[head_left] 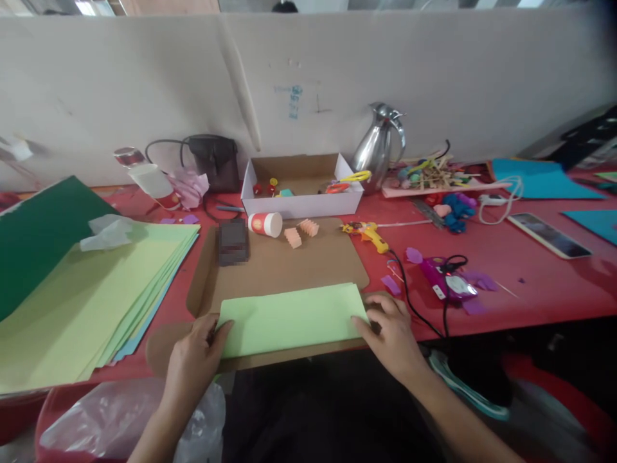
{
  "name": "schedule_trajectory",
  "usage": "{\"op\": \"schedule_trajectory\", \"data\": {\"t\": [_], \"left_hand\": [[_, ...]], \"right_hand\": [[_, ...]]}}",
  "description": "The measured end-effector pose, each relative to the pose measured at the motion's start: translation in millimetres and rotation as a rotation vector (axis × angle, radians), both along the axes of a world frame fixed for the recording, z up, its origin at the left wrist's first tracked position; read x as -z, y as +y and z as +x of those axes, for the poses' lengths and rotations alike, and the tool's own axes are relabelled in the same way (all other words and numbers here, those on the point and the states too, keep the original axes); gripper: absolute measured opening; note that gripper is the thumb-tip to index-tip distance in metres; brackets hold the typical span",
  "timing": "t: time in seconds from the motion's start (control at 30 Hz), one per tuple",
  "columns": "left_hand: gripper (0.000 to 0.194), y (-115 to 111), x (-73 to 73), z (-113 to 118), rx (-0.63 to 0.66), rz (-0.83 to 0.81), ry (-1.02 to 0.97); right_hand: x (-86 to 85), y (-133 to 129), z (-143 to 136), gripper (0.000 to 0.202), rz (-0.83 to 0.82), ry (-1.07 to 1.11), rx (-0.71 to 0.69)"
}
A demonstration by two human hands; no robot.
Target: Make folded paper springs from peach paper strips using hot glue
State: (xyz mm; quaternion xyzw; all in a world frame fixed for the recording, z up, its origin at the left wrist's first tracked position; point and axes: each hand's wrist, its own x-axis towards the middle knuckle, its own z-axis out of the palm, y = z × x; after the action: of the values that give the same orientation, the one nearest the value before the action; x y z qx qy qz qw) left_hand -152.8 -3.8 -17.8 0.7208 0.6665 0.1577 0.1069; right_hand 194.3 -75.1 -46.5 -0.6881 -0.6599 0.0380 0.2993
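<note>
A light green sheet of paper (292, 319), seemingly folded into a long strip, lies near the table's front edge above a brown cardboard sheet (289, 270). My left hand (200, 347) pinches its left end, thumb on top and the other fingers partly hidden. On the opposite end my right hand (390, 331) grips the paper the same way. Beyond the paper, two peach accordion-folded pieces (292, 238) rest on the cardboard. A paper cup (265, 224) lies on its side beside them, close to a dark rectangular object (233, 242).
Large coloured paper sheets (96, 289) are stacked at left. Behind stand a white box (301, 206) with scissors and a steel jug (379, 145). To the right are a yellow glue gun (371, 236) with its cord, a purple device (448, 281) and a phone (549, 235).
</note>
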Motion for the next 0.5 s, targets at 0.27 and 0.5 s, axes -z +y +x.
{"op": "schedule_trajectory", "data": {"t": [0.27,0.5], "left_hand": [[0.028,-2,5.4,9,-0.130,0.044,-0.006],[0.040,-9,9.5,13,-0.149,0.061,-0.036]], "right_hand": [[-0.3,5,-2,0.041,-0.052,-0.129,0.071],[3.4,6,-1,0.043,-0.059,-0.169,0.084]]}}
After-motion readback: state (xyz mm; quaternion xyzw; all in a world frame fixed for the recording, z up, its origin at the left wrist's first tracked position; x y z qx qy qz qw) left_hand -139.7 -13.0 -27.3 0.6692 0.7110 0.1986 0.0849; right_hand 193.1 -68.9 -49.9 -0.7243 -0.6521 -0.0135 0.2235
